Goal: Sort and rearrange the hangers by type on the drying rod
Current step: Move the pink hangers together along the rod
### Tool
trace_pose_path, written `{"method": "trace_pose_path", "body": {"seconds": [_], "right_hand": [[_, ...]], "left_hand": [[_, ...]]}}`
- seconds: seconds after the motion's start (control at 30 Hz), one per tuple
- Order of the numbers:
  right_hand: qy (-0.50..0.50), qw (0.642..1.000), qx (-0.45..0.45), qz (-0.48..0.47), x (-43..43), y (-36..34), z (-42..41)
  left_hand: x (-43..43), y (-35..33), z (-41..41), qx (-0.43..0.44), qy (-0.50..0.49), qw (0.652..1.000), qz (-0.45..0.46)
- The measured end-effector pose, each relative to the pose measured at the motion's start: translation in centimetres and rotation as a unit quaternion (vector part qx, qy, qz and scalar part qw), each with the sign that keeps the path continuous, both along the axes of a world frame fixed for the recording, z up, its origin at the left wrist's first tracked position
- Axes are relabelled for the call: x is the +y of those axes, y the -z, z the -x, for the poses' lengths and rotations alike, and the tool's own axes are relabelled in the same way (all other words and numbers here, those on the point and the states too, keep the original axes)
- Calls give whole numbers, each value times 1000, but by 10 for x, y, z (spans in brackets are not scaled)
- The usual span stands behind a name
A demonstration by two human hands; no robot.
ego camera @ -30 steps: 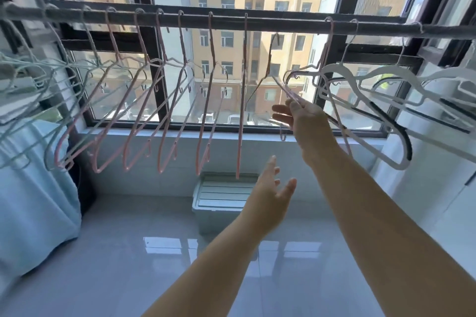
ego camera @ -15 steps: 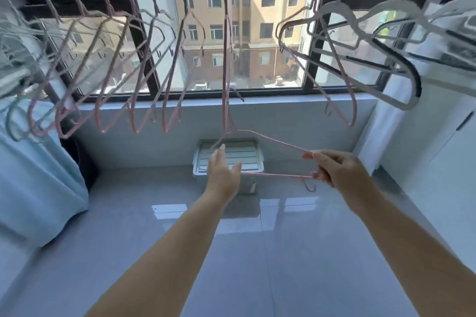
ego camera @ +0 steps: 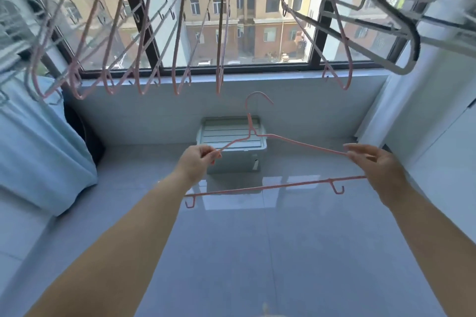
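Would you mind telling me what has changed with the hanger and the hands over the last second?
The right hand took the pink hanger off the rod and lowered it. The left hand, open before, now pinches one shoulder; the right grips the other end. The remaining pink hangers and white hangers still hang above.

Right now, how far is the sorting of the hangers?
Done: a row of pink wire hangers hangs together on the left. In hand: the left hand and right hand hold a loose pink hanger low, its hook free. Left: hang it with the pink row, then move the stray pink hanger among the white hangers on the right.
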State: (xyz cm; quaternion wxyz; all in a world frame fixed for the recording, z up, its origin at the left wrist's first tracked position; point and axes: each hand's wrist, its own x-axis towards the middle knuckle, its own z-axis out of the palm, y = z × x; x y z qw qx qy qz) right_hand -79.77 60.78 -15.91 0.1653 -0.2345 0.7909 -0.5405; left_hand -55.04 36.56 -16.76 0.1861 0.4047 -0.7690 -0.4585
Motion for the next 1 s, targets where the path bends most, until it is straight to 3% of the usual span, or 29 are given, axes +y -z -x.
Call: {"method": "trace_pose_path", "body": {"seconds": [0.1, 0.27, 0.63, 0.83, 1.0], "right_hand": [[-21, 993, 88, -70, 3, 18, -3], [-131, 986, 70, -79, 1, 30, -40], [-319, 945, 41, -61, -20, 12, -140], [-305, 951, 43, 6, -25, -15, -155], [-237, 964, 109, 53, -25, -51, -147]], "left_hand": [[12, 5, 4, -20, 3, 1000, -1], [34, 9, 22, -38, 29, 999, -17], [95, -29, 62, 135, -56, 986, -83], [102, -72, 83, 219, -73, 968, -96], [97, -113, 92, 288, -61, 950, -105]]}}
